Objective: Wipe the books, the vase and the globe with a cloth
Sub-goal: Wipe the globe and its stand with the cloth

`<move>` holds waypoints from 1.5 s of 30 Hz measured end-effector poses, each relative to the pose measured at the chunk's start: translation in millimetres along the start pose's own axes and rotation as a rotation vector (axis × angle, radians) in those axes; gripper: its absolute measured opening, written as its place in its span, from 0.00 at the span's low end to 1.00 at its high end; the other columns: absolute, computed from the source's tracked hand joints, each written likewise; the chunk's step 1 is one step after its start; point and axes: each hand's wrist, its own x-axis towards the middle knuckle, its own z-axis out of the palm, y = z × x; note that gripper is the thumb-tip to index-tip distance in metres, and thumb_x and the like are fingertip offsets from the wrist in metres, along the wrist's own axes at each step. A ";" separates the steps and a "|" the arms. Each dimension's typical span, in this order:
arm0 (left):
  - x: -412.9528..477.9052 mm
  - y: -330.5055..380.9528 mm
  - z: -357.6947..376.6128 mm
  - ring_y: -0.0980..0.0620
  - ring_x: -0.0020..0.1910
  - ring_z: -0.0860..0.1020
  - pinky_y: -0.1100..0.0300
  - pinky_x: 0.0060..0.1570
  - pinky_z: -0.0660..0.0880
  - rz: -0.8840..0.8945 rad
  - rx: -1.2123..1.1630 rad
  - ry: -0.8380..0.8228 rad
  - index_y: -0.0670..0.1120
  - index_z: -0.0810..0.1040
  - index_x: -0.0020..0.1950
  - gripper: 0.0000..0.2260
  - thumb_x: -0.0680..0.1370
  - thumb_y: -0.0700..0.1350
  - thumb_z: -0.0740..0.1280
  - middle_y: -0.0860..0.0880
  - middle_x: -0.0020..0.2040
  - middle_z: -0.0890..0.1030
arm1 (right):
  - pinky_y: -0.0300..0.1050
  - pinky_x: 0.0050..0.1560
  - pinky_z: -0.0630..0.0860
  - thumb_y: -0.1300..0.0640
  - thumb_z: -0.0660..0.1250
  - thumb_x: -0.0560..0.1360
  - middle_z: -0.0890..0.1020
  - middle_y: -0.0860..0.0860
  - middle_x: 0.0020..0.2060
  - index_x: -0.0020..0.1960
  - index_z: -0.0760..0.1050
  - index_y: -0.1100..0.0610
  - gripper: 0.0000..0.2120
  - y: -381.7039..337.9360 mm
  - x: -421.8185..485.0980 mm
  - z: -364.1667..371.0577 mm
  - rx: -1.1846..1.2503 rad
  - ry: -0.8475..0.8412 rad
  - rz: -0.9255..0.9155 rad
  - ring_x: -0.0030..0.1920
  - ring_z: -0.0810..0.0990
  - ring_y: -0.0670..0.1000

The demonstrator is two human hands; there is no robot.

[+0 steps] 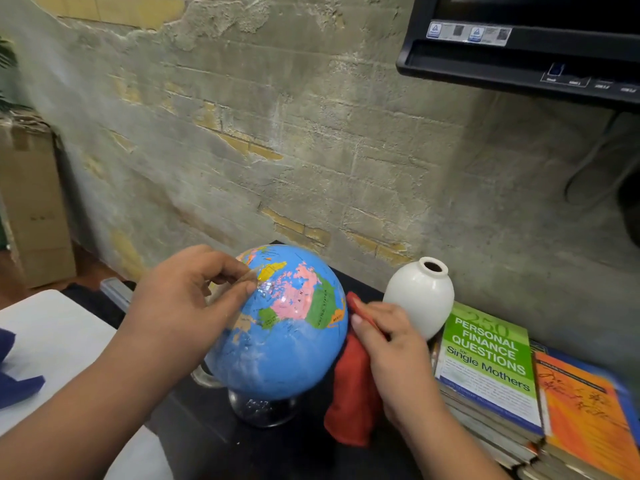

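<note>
A blue globe point(280, 341) stands on a clear base on the black table point(207, 441). My left hand point(183, 299) pinches the clear arc at the globe's upper left. My right hand point(391, 341) grips a red cloth point(353, 393) against the globe's right side; the cloth hangs down to the table. A white egg-shaped vase point(417, 299) stands just behind my right hand. To the right lie stacked books point(491, 407), a green and white one point(485, 355) on top beside an orange one point(585, 414).
A rough plaster wall point(277, 150) runs behind the table. A black monitor point(536, 46) hangs at the upper right with cables below it. A white surface point(52, 341) with a dark blue cloth point(14, 375) lies at the left. A cardboard box point(31, 209) stands far left.
</note>
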 end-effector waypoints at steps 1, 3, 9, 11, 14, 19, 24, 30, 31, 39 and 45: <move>0.4 0.0 0.3 0.67 0.39 0.73 0.77 0.38 0.65 0.005 -0.004 -0.003 0.61 0.76 0.36 0.06 0.67 0.50 0.72 0.58 0.44 0.77 | 0.26 0.53 0.69 0.66 0.69 0.75 0.79 0.47 0.49 0.50 0.82 0.42 0.18 -12.5 4.4 0.6 -0.016 -0.031 -0.062 0.50 0.78 0.38; 0.6 -2.0 1.0 0.66 0.43 0.74 0.77 0.41 0.65 0.009 -0.012 -0.004 0.60 0.77 0.37 0.04 0.67 0.51 0.70 0.56 0.42 0.78 | 0.25 0.54 0.68 0.67 0.69 0.76 0.78 0.46 0.49 0.51 0.83 0.45 0.16 -34.1 8.4 3.4 -0.024 -0.122 -0.164 0.51 0.77 0.37; -2.6 -2.6 2.8 0.70 0.52 0.77 0.73 0.53 0.70 -0.014 -0.109 -0.047 0.53 0.80 0.40 0.03 0.68 0.49 0.69 0.69 0.50 0.80 | 0.32 0.58 0.71 0.60 0.70 0.75 0.76 0.41 0.51 0.56 0.83 0.43 0.15 -31.7 -1.0 1.7 -0.142 -0.227 -0.395 0.54 0.80 0.45; -2.8 -1.3 2.6 0.71 0.51 0.77 0.75 0.51 0.70 -0.010 -0.093 -0.049 0.53 0.79 0.39 0.03 0.68 0.50 0.69 0.71 0.50 0.80 | 0.34 0.57 0.73 0.60 0.71 0.75 0.76 0.43 0.52 0.56 0.83 0.48 0.13 -12.3 -12.4 -5.1 -0.187 -0.182 -0.492 0.52 0.80 0.47; -1.6 -0.3 2.2 0.73 0.50 0.76 0.79 0.46 0.68 -0.010 -0.067 -0.044 0.53 0.79 0.39 0.04 0.69 0.49 0.73 0.74 0.50 0.78 | 0.35 0.58 0.73 0.59 0.69 0.75 0.76 0.43 0.54 0.57 0.83 0.51 0.12 7.8 -29.1 -12.2 -0.230 -0.120 -0.552 0.53 0.81 0.46; 1.3 1.8 2.8 0.73 0.49 0.75 0.81 0.44 0.65 0.031 0.004 -0.042 0.54 0.79 0.40 0.02 0.69 0.50 0.71 0.74 0.51 0.76 | 0.33 0.58 0.72 0.60 0.69 0.75 0.76 0.43 0.52 0.58 0.82 0.48 0.14 -7.3 -14.0 -4.2 -0.228 -0.095 -0.490 0.53 0.80 0.47; 2.1 2.5 5.6 0.69 0.55 0.76 0.78 0.51 0.67 0.070 -0.124 -0.137 0.50 0.76 0.41 0.05 0.70 0.49 0.69 0.66 0.54 0.80 | 0.28 0.54 0.69 0.56 0.67 0.73 0.75 0.39 0.49 0.56 0.81 0.41 0.15 -20.6 9.3 -9.3 -0.219 -0.140 -0.306 0.52 0.78 0.42; 0.6 4.2 7.6 0.70 0.55 0.77 0.78 0.50 0.68 0.045 -0.178 -0.165 0.49 0.74 0.40 0.04 0.70 0.47 0.68 0.63 0.51 0.83 | 0.33 0.60 0.70 0.52 0.64 0.77 0.73 0.36 0.55 0.60 0.80 0.42 0.14 -36.9 18.5 -7.6 -0.419 -0.274 -0.456 0.57 0.77 0.45; 0.3 3.4 7.3 0.69 0.55 0.77 0.77 0.51 0.69 0.041 -0.184 -0.164 0.50 0.74 0.39 0.04 0.70 0.47 0.68 0.63 0.51 0.83 | 0.38 0.62 0.72 0.51 0.64 0.78 0.73 0.37 0.56 0.61 0.80 0.42 0.14 -35.2 18.0 -7.0 -0.433 -0.290 -0.493 0.59 0.77 0.46; -1.1 2.9 6.5 0.71 0.55 0.76 0.79 0.50 0.68 0.032 -0.153 -0.156 0.49 0.74 0.39 0.10 0.73 0.37 0.72 0.62 0.51 0.83 | 0.46 0.57 0.76 0.54 0.63 0.77 0.75 0.41 0.56 0.62 0.80 0.45 0.15 -21.1 6.0 -17.9 -0.425 -0.237 -0.575 0.57 0.78 0.49; 0.4 2.6 4.6 0.69 0.55 0.77 0.69 0.55 0.73 0.030 -0.141 -0.163 0.52 0.73 0.41 0.06 0.72 0.47 0.69 0.66 0.52 0.82 | 0.50 0.55 0.77 0.54 0.62 0.78 0.74 0.41 0.59 0.63 0.79 0.43 0.16 -28.5 9.8 -12.3 -0.529 -0.310 -0.679 0.57 0.77 0.52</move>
